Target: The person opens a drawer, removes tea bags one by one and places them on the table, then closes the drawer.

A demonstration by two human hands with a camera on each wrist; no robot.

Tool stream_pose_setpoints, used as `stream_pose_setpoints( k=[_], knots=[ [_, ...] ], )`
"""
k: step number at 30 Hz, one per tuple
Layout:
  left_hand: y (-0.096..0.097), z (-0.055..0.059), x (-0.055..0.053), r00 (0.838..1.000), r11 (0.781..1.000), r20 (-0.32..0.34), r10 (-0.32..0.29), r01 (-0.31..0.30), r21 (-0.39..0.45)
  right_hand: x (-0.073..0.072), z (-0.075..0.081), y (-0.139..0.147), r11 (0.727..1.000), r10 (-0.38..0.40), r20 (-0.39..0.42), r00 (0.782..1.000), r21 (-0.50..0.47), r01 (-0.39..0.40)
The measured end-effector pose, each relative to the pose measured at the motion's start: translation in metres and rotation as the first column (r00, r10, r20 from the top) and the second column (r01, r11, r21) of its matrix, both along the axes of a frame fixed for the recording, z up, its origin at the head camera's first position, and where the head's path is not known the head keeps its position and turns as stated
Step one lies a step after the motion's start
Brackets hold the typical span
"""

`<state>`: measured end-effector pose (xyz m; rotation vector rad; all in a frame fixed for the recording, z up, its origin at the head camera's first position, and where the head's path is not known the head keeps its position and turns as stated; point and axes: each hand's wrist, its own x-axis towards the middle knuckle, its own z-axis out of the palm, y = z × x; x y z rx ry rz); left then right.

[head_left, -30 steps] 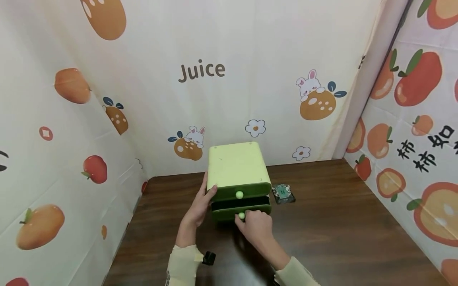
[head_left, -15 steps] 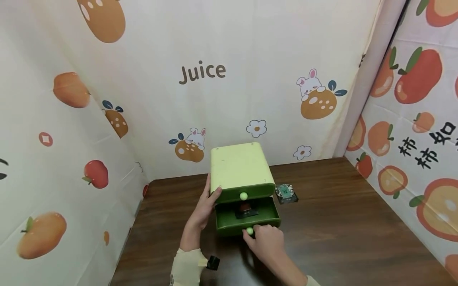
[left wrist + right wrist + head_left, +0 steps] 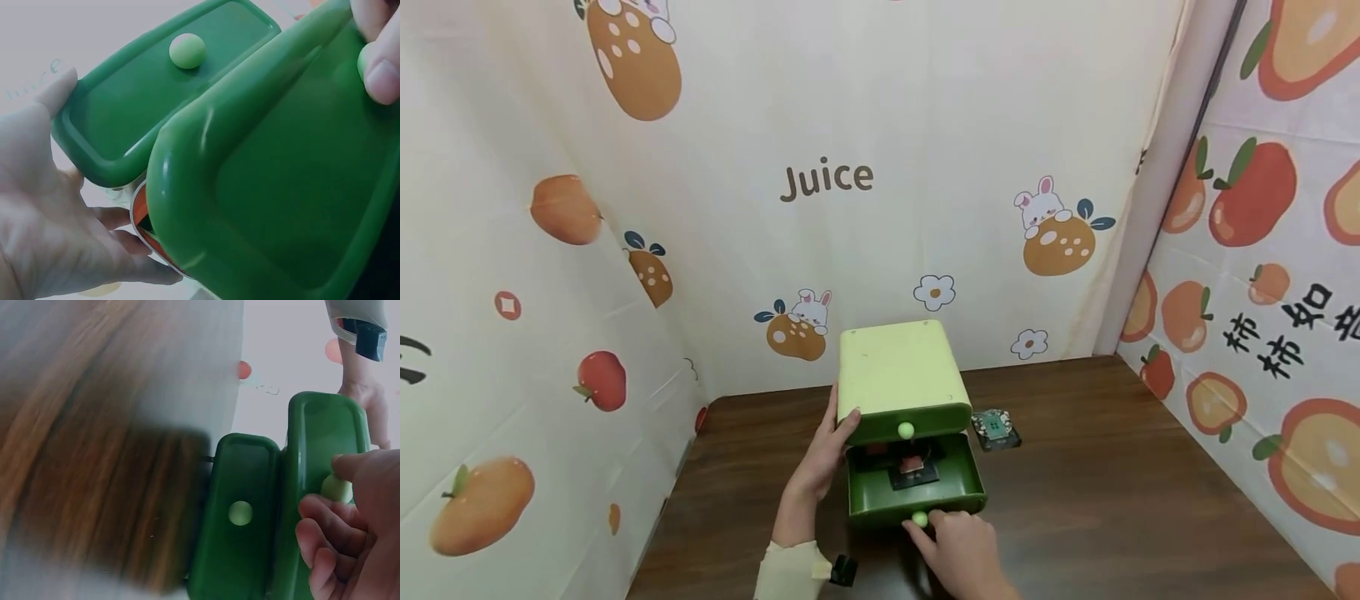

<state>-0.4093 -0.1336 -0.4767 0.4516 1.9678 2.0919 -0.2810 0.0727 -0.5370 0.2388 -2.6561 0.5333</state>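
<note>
A small drawer cabinet with a pale yellow-green top and dark green fronts stands on the table. Its drawer under the top one is pulled far out. My right hand pinches that drawer's round light-green knob between thumb and fingers. Along the cabinet's left side lies my left hand, its thumb on the front corner and its fingers extended against the side, as the left wrist view shows. Inside the drawer sits a black flat piece with a reddish part on it; something dark and reddish behind is partly hidden.
A green circuit board on a black base lies on the brown table, right of the cabinet. Below the pulled drawer, another closed drawer shows in the right wrist view. Fruit-printed curtains stand behind and at both sides.
My right hand has drawn the drawer toward me, from slightly ajar to far out, and its contents have come into sight. My left hand has stayed on the cabinet's side.
</note>
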Motion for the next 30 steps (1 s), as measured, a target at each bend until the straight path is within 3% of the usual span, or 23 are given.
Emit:
stream_pose_setpoints(
  k=[5, 11, 15, 20, 23, 27, 30],
  knots=[
    [-0.001, -0.008, 0.001, 1.000, 1.000, 0.014, 0.011, -0.011, 0.006, 0.004, -0.011, 0.004, 0.996, 0.075, 0.124, 0.989, -0.052, -0.069],
    [-0.003, -0.010, 0.001, 1.000, 1.000, 0.019, 0.024, -0.024, 0.005, 0.009, -0.018, 0.018, 0.973, 0.212, 0.281, 0.936, -0.150, -0.175],
    [-0.004, -0.008, 0.001, 0.999, 0.999, 0.005, 0.037, -0.038, 0.020, 0.012, -0.013, 0.035, 0.927, 0.326, 0.291, 0.899, -0.284, -0.244],
    [-0.006, -0.006, 0.003, 0.999, 0.999, -0.004, 0.043, -0.043, 0.025, 0.019, 0.009, 0.063, 0.853, 0.430, 0.242, 0.870, -0.425, -0.303],
    [-0.007, -0.005, 0.005, 0.999, 0.998, 0.007, 0.047, -0.048, 0.037, 0.020, 0.029, 0.072, 0.849, 0.413, 0.176, 0.893, -0.429, -0.309],
    [-0.003, -0.004, 0.004, 0.999, 0.998, 0.018, 0.050, -0.051, 0.040, 0.009, 0.061, 0.071, 0.895, 0.308, 0.076, 0.948, -0.362, -0.262],
    [0.004, -0.004, -0.001, 0.999, 0.999, 0.002, 0.035, -0.035, 0.023, -0.004, 0.079, 0.061, 0.924, 0.292, 0.050, 0.955, -0.274, -0.268]
  ],
)
